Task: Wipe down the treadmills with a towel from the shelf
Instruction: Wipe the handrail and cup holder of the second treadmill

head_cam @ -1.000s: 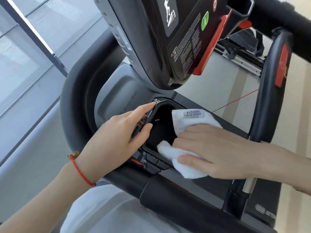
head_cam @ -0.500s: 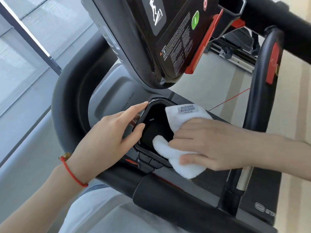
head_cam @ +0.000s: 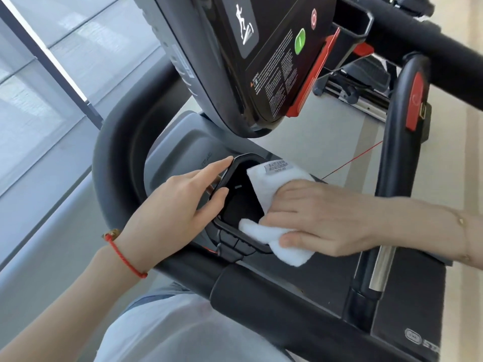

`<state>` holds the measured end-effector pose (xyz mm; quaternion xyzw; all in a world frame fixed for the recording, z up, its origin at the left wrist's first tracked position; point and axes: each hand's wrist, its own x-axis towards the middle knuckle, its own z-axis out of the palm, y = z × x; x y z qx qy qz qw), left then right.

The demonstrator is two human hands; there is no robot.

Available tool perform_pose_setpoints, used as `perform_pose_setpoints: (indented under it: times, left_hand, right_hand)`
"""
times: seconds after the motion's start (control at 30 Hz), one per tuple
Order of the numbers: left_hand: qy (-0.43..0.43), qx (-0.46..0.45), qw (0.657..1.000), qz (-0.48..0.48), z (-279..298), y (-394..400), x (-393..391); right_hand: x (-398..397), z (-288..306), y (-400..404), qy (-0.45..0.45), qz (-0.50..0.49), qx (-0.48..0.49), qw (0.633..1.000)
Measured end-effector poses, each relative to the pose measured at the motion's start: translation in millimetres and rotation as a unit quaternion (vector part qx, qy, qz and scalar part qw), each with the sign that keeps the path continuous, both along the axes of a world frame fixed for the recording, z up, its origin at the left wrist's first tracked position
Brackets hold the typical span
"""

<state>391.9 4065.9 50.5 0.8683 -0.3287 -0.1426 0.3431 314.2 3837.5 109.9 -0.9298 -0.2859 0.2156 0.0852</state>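
Black panel (head_cam: pixel 240 199): raised rim. Console (head_cam: pixel 261 61) overhangs above it, curved handrail (head_cam: pixel 117 158) wraps its left, upright bar (head_cam: pixel 400 165) to its right. Open room: grey tray (head_cam: pixel 180 150) upper left of panel.
Left hand (head_cam: pixel 167 205): grip pinching panel's left rim, index along edge, thumb on face.
Right hand (head_cam: pixel 321 218): grip closed on white towel (head_cam: pixel 271 178), pressed on panel's right half, tag up.

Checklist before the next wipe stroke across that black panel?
1. Grip: right hand holds towel, ok.
2. Contact: towel lies on black panel, right side, ok.
3. Brace: left hand holds the panel's rim, ok.
4. Path leftward: left thumb sits on the rim there, not ok.
5. Towel side: label faces up, away from the panel, ok.
6. Panel's left side already clean: cannot tell.
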Motion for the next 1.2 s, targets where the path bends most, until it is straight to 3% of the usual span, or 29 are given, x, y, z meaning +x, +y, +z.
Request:
perform_pose_setpoints:
  times: [0.23, 0.5, 0.67, 0.8, 0.9, 0.97, 1.03, 1.13, 1.2]
  left_hand:
    - [0.013, -0.024, 1.0, -0.003, 0.8, -1.3, 2.0]
    - [0.018, -0.036, 0.999, -0.008, -1.6, 2.4, 1.7]
    - [0.073, -0.049, 0.996, 0.0, -1.2, 2.3, 8.7]
    - [0.097, -0.05, 0.994, -0.002, 0.5, -0.8, 12.0]
    - [0.103, -0.056, 0.993, 0.002, -0.2, -3.4, 12.3]
    - [0.096, -0.059, 0.994, 0.004, -0.1, -4.7, 13.1]
    - [0.089, -0.063, 0.994, 0.003, -0.3, -5.8, 14.2]
    - [0.085, -0.067, 0.994, 0.003, -0.7, -7.1, 14.9]
    - [0.085, -0.063, 0.994, 0.002, -1.8, -7.6, 15.9]
  right_hand:
    - [-22.0, -11.8, 22.0, 0.013, -0.104, 0.039, 0.994]
    - [-26.3, -24.2, 80.5, -0.043, -0.35, 0.122, 0.928]
    - [-48.8, -13.7, 74.3, -0.012, -0.348, 0.182, 0.92]
    - [-30.1, -13.6, 69.7, 0.039, -0.31, 0.129, 0.941]
    - [7.1, -21.2, 62.9, 0.147, -0.26, 0.031, 0.954]
    - [22.8, -25.1, 56.8, 0.189, -0.229, 0.014, 0.955]
    - [21.3, -26.2, 54.6, 0.167, -0.215, 0.025, 0.962]
    - [0.3, -27.5, 57.5, 0.007, -0.212, 0.038, 0.976]
    - [-13.6, -29.2, 59.3, -0.046, -0.22, 0.053, 0.973]
